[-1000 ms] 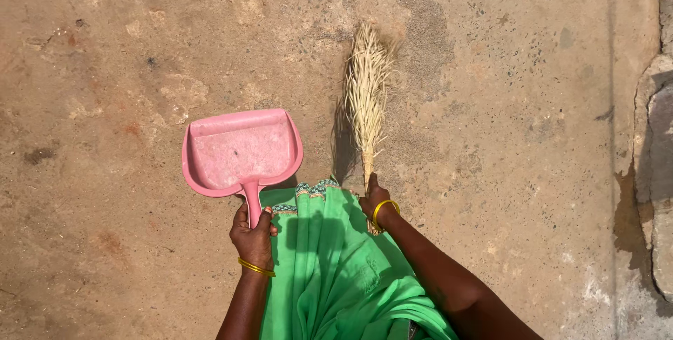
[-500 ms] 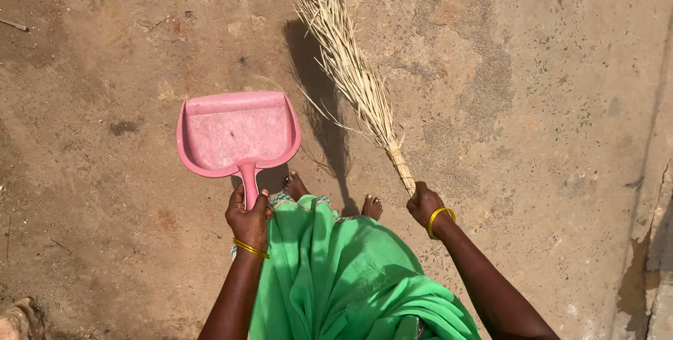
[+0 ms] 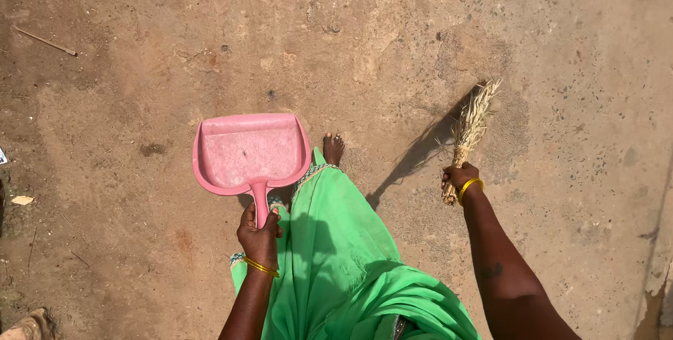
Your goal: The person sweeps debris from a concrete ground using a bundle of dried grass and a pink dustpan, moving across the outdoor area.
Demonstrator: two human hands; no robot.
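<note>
Dustpan in my left hand, broom in my right, over bare dusty ground.

My left hand [image 3: 259,236] is clamped on the pink dustpan [image 3: 252,152] handle, pan held near-left; rigid, light plastic, I judge, best held there. My right hand [image 3: 459,176] grips the straw broom [image 3: 468,130] at its bound neck, far right; its bristles look springy. Half a second ago the broom slanted up toward the centre; now it has swung out right.

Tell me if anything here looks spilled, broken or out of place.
Nothing stands out. The left hand holds an intact pink dustpan, the right hand a straw broom. Only a stray stick lies on the ground.
</note>
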